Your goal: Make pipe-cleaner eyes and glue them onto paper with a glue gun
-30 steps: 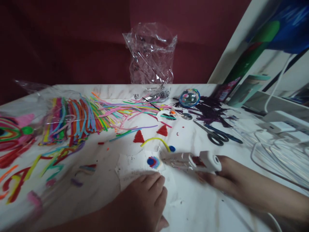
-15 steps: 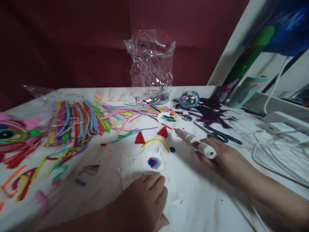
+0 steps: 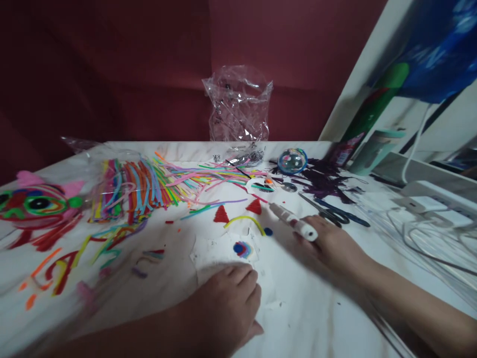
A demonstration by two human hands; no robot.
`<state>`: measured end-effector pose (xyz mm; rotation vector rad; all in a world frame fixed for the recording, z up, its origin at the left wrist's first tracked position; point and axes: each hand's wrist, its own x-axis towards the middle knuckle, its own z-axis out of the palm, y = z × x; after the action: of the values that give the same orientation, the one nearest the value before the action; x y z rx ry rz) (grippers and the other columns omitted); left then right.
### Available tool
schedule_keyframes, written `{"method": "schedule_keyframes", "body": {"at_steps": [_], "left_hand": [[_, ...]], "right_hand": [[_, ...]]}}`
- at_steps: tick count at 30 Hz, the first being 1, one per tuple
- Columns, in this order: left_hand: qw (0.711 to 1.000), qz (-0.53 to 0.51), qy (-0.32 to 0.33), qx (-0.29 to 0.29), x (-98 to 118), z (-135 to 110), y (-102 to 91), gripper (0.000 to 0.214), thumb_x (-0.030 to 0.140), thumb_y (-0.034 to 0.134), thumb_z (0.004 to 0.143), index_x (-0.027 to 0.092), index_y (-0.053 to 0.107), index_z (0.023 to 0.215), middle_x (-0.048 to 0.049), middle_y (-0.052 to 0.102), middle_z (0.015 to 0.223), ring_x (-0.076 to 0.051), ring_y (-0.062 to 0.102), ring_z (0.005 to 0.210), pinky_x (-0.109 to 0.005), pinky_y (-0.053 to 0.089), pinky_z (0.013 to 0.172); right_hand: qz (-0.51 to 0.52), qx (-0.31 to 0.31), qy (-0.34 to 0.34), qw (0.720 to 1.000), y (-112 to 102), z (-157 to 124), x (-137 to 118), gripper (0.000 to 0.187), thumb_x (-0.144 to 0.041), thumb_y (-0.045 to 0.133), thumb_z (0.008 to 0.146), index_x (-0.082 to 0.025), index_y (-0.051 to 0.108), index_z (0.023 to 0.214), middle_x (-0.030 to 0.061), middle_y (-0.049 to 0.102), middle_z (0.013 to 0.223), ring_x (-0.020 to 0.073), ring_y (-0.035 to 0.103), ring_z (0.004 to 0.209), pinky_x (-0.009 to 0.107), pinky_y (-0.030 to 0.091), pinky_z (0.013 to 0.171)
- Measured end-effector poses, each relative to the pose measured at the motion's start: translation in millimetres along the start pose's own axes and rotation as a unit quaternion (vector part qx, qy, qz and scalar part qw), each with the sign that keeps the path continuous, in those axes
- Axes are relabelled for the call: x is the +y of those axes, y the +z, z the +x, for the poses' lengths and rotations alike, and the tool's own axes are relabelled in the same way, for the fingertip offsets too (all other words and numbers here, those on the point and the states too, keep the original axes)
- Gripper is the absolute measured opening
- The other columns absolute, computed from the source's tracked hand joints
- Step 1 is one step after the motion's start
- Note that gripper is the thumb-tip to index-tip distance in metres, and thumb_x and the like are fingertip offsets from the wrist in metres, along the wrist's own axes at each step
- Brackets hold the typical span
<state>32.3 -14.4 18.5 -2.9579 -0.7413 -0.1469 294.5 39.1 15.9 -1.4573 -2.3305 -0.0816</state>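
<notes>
In my right hand [image 3: 328, 238] is a slim white glue gun [image 3: 294, 221], its tip pointing forward and left over the table. Curled fingers of my left hand [image 3: 231, 298] press on a torn piece of white paper [image 3: 208, 248]; their undersides are hidden. On that paper lies a fan of small overlapping coloured discs [image 3: 243, 249], the front one blue. Just beyond it are a bent yellow pipe cleaner [image 3: 244, 219], a small blue disc [image 3: 268, 231] and two red fuzzy triangles, the left one [image 3: 221, 214] and the right one [image 3: 254, 206].
Bundled pipe cleaners [image 3: 145, 186] spread across the back left. A pink cat-like face [image 3: 40, 204] lies far left, with cut pieces nearby. Scissors [image 3: 330, 211], a clear dome [image 3: 292, 161] and purple shreds [image 3: 324, 176] are behind my right hand. Chargers and cables [image 3: 439, 214] lie right.
The camera view has shifted, bringing more of the pink face into sight. My right hand and the glue gun have moved slightly left and down; my left hand stays on the paper.
</notes>
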Motion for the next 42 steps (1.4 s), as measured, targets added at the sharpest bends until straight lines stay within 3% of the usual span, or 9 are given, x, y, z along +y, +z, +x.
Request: {"method": "schedule_keyframes", "body": {"at_steps": [3, 6, 9, 17, 22, 32, 42], "left_hand": [[1.0, 0.015, 0.004, 0.018, 2, -2, 3.9, 0.045, 0.046, 0.061, 0.083, 0.008, 0.059, 0.107, -0.013, 0.063, 0.115, -0.025, 0.055, 0.109, -0.034, 0.043, 0.094], [0.999, 0.036, 0.007, 0.034, 4, -3, 8.4, 0.046, 0.047, 0.057, 0.086, 0.006, 0.06, 0.108, -0.0146, 0.064, 0.114, -0.026, 0.056, 0.108, -0.035, 0.044, 0.092], [0.998, 0.058, 0.014, 0.038, 5, -4, 11.2, 0.048, 0.047, 0.056, 0.086, 0.005, 0.06, 0.109, -0.0159, 0.064, 0.115, -0.027, 0.056, 0.109, -0.035, 0.043, 0.091], [0.995, 0.087, 0.042, 0.021, 5, -3, 10.5, 0.049, 0.046, 0.052, 0.089, 0.003, 0.06, 0.112, -0.0187, 0.062, 0.118, -0.03, 0.054, 0.113, -0.037, 0.043, 0.091], [0.995, 0.088, 0.044, 0.025, 4, -4, 10.9, 0.048, 0.045, 0.051, 0.089, 0.004, 0.061, 0.112, -0.0186, 0.062, 0.119, -0.03, 0.054, 0.114, -0.038, 0.043, 0.09], [0.996, 0.08, 0.04, 0.025, 5, -4, 10.5, 0.047, 0.045, 0.052, 0.089, 0.004, 0.061, 0.111, -0.0196, 0.062, 0.117, -0.029, 0.054, 0.112, -0.037, 0.044, 0.086], [0.995, 0.081, 0.048, 0.033, 4, -4, 10.9, 0.047, 0.044, 0.052, 0.089, 0.005, 0.061, 0.111, -0.0205, 0.061, 0.119, -0.03, 0.055, 0.112, -0.038, 0.045, 0.087]], "right_hand": [[0.233, -0.088, 0.056, 0.967, -13, -1, -20, 0.03, -0.039, 0.04, 0.089, -0.018, 0.06, 0.08, 0.0008, 0.059, 0.064, 0.0164, 0.054, 0.057, 0.025, 0.045, 0.051], [0.307, -0.155, 0.074, 0.936, -23, -3, -42, 0.035, -0.044, 0.042, 0.087, -0.018, 0.056, 0.068, -0.0011, 0.053, 0.06, 0.0145, 0.05, 0.055, 0.024, 0.043, 0.049], [0.338, -0.183, 0.071, 0.921, -25, -5, -55, 0.032, -0.043, 0.046, 0.086, -0.019, 0.054, 0.067, -0.0023, 0.051, 0.061, 0.0136, 0.048, 0.056, 0.023, 0.043, 0.05], [0.334, -0.202, 0.065, 0.918, -19, -7, -56, 0.022, -0.036, 0.055, 0.084, -0.022, 0.056, 0.068, -0.0034, 0.055, 0.057, 0.0137, 0.051, 0.053, 0.02, 0.042, 0.045], [0.334, -0.208, 0.069, 0.917, -19, -7, -55, 0.017, -0.036, 0.058, 0.083, -0.022, 0.061, 0.074, -0.0022, 0.062, 0.061, 0.0159, 0.056, 0.056, 0.022, 0.048, 0.05], [0.317, -0.19, 0.044, 0.928, -14, -6, -56, 0.024, -0.041, 0.053, 0.085, -0.024, 0.064, 0.074, -0.0015, 0.063, 0.059, 0.0167, 0.058, 0.052, 0.023, 0.048, 0.045], [0.312, -0.194, 0.036, 0.929, -14, -5, -55, 0.021, -0.039, 0.054, 0.085, -0.023, 0.062, 0.074, 0.0, 0.064, 0.065, 0.017, 0.059, 0.057, 0.023, 0.05, 0.05]]}}
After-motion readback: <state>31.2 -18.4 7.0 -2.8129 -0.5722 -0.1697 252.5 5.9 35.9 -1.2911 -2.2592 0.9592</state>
